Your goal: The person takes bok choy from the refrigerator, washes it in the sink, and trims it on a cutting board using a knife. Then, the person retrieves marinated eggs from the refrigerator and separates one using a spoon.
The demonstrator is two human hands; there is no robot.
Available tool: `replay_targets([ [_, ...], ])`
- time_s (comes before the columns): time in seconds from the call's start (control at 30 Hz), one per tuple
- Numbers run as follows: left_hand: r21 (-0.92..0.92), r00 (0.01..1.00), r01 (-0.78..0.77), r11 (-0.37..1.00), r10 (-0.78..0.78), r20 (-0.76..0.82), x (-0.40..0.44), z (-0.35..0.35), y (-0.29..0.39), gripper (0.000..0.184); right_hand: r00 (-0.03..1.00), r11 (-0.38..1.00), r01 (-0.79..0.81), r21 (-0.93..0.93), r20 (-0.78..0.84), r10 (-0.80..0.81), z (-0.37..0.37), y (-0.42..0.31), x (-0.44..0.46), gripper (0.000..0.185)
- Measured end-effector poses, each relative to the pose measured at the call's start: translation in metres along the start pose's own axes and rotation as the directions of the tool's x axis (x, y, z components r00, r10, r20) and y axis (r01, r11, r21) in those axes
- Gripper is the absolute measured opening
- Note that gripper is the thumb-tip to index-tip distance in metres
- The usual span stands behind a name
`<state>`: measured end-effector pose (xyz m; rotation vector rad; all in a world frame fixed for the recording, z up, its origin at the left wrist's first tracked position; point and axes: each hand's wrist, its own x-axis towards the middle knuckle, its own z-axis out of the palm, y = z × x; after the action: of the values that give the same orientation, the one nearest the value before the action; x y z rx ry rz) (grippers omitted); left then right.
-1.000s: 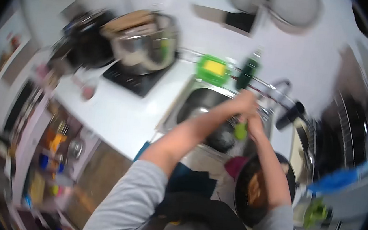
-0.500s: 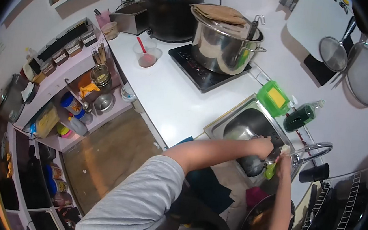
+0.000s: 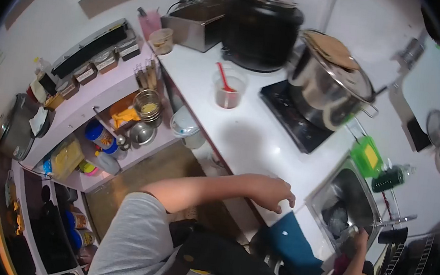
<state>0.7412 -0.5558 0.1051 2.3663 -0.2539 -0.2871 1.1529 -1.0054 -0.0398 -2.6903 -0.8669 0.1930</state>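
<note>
My left hand point(image 3: 274, 192) hangs over the front edge of the white counter point(image 3: 252, 156), out of the sink, with its fingers loosely bent, apart and holding nothing. Just below it a dark teal cloth point(image 3: 294, 245) drapes over the counter edge. At the near right corner of the steel sink point(image 3: 366, 188), my right hand point(image 3: 361, 241) is closed around something pale, blurred and partly hidden. A dark rounded item point(image 3: 335, 218) lies inside the basin. The faucet point(image 3: 394, 221) reaches over the sink next to my right hand.
A steel pot point(image 3: 325, 89) stands on a black induction cooker point(image 3: 291, 115), beside a large black pot point(image 3: 262, 30). A plastic cup point(image 3: 228, 93) holds a red-handled utensil. Behind the sink are a green container point(image 3: 367, 156) and a green bottle point(image 3: 392, 178). Shelves point(image 3: 73, 118) line the left.
My left hand has left the sink and moved left over the counter edge. My right hand stays by the sink. The whole view has shifted, showing the counter farther right.
</note>
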Motion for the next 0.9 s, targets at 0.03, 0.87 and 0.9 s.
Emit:
replay_targets([
  [0.03, -0.023, 1.000, 0.008, 1.000, -0.007, 0.020, -0.020, -0.006, -0.015, 0.037, 0.995, 0.959, -0.075, -0.273, 0.036, 0.089, -0.017, -0.031, -0.007, 0.032],
  [0.87, -0.172, 0.691, 0.570, 0.804, -0.582, -0.429, -0.365, -0.203, -0.180, 0.028, 0.899, 0.837, -0.384, 0.391, -0.048, 0.435, 0.019, -0.251, -0.058, 0.026],
  [0.9, -0.179, 0.598, 0.633, 0.754, -0.622, -0.506, -0.379, -0.230, -0.195, 0.028, 0.900, 0.811, -0.374, 0.451, -0.036, 0.435, 0.018, -0.290, -0.064, 0.027],
])
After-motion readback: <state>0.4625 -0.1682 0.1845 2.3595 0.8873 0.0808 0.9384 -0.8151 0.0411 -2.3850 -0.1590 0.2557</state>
